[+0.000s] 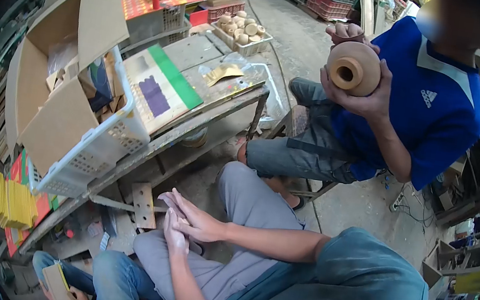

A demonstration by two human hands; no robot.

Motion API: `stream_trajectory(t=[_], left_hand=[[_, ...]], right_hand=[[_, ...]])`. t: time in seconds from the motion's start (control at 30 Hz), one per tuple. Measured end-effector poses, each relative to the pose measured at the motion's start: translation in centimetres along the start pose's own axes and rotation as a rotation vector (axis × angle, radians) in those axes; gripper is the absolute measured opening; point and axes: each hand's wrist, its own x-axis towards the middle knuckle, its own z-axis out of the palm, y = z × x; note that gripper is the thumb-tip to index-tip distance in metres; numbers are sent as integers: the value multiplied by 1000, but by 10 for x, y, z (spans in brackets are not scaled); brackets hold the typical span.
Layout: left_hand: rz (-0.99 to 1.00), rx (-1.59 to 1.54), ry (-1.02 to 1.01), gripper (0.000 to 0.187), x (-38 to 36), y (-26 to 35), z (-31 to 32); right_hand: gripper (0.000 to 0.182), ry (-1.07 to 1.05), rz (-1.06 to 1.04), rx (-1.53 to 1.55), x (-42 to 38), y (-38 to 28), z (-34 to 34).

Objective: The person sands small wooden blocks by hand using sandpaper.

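My left hand (pixel 176 236) and my right hand (pixel 205 224) meet palm to palm above my lap. The right lies over the left, and the fingers of both look stretched out. Pale dust coats the left hand's skin. Whatever may lie between the palms is hidden. Just beyond the fingertips is a wooden plate with several holes (pixel 144 205), by the bench's lower frame. My grey trousers (pixel 257 204) are beneath the forearms.
A person in a blue shirt (pixel 417 113) holds a round wooden vase (pixel 356 68). Another person holds a yellow-edged board (pixel 58 285). On the bench (pixel 205 50) stands a white crate (pixel 95 151) with an open carton (pixel 63 119). A basket (pixel 259 46) holds wooden pieces.
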Motion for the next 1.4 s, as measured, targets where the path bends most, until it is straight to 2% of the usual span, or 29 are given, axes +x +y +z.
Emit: stream_trajectory(t=[0.03,0.07,0.1,0.2,0.33,0.43,0.5,0.53,0.57,0.63,0.67,0.7,0.73,0.77,0.8,0.83,0.87,0.93,1.0,1.03,1.07,1.1,1.17,1.23,1.27,1.3,1.33,1.37,1.4], left_hand=[[36,61,49,50,7,-10,-7],[73,122,98,50,15,-16,-10],[86,127,120,50,20,-18,-7],[148,-4,246,43,35,-43,-15],[268,193,358,27,36,-60,-23],[370,501,438,27,35,-75,-33],[416,577,466,33,35,-80,-38],[452,612,474,34,37,-77,-43],[488,647,483,34,38,-73,-46],[607,772,547,35,39,-69,-58],[532,578,442,36,43,-63,-65],[643,823,452,35,43,-65,-66],[643,821,455,35,48,-73,-61],[715,591,458,33,56,-81,-55],[633,578,553,29,47,-87,-58],[549,558,642,26,26,-65,-28],[535,579,663,26,33,-56,-20],[570,503,515,21,34,-51,-37],[603,245,543,17,60,-93,-64],[536,470,486,18,43,-66,-42],[487,696,422,19,26,-39,-19],[396,655,537,24,21,-37,-5],[402,383,549,20,20,-42,3],[224,-121,710,26,24,-27,12],[-34,-409,305,32,11,-10,-6],[-92,-620,279,32,10,4,-6],[-38,-671,158,32,11,3,-20],[22,-715,34,33,14,0,-36],[30,-690,36,34,16,-1,-46]], right_hand=[[78,47,48,209,2,1,2],[69,77,61,155,2,10,7],[69,87,55,146,4,16,12],[57,92,126,141,-1,13,19],[63,12,125,3,-20,-22,29],[67,91,142,148,-15,-12,30],[67,59,424,284,-4,8,21],[66,3,430,246,-8,13,22],[66,8,425,245,-13,10,26],[66,-21,198,393,-25,-1,32],[65,-52,213,337,-28,-7,33],[69,-38,235,360,-26,-11,32],[71,-20,359,393,-19,-11,28],[73,3,480,432,-10,-9,25],[75,-24,571,550,-3,-5,18],[72,-69,536,557,-3,-7,14],[69,-20,439,504,-8,-3,20],[63,-5,293,420,-24,-5,32],[56,-1,196,321,-27,-12,25],[53,35,191,324,-20,-16,17],[55,60,298,502,-17,5,20],[54,112,375,458,-4,2,10],[45,121,532,516,11,7,1],[35,233,577,715,6,20,-4],[27,336,672,824,4,17,-11],[23,466,687,935,6,17,-18],[23,528,725,964,8,15,-28],[26,525,840,923,9,11,-43],[27,408,797,979,4,21,-59]])
